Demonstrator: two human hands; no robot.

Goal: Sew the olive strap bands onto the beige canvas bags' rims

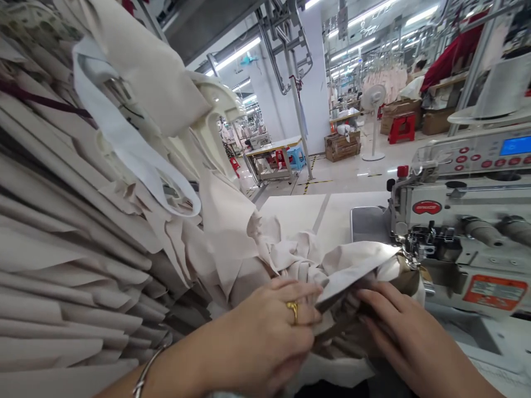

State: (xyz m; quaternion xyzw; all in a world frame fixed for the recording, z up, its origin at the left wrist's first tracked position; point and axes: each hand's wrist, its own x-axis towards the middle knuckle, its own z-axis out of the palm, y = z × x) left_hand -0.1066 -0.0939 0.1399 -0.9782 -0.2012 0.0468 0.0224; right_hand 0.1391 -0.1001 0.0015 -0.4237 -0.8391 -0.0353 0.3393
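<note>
My left hand point(265, 331), with a gold ring and a thin bracelet, is closed in a pinch on the edge of a beige fabric piece point(352, 265). My right hand point(394, 326) lies under and against the same fabric, fingers curled on its folded edge. The fabric runs up to the presser foot point(409, 257) of a white overlock sewing machine point(464, 237) at the right. More of the beige cloth bunches just beyond my hands.
A tall stack of hanging beige garment pieces point(83, 232) fills the left side, close to my left arm. The pale work table point(315, 213) stretches ahead. Beyond it lie a factory floor with other tables, a standing fan point(373, 119), stools and cardboard boxes.
</note>
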